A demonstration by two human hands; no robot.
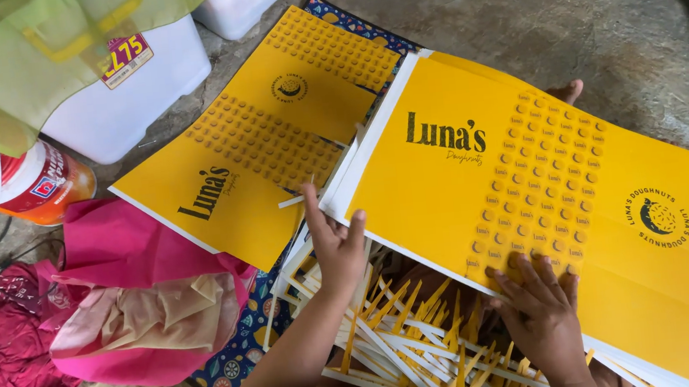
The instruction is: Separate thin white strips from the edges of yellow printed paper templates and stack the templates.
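Yellow printed sheet (563, 189): large flat card, yellow with a white border, lying on the floor under both hands and running from the middle of the view off its right side.
Long axis: from the upper left corner near the left hand, slanting down toward the lower right; the printing runs the same way.
Left hand (335, 241): open, fingers spread and raised, palm at the sheet's near-left corner; it touches the white edge there, gripping nothing that I can see.
Right hand (540, 305): flat, fingers spread wide, pressing on the sheet's near long edge; the sheet stretches up and right from it.
Nearer hand: both are on the sheet; the right hand lies further in along the edge.
Second yellow sheet (263, 134): up and left of the left hand, apart.
Paper strips (408, 330): loose trimmings between the hands.
Pink cloth (135, 289): far left of the left hand.
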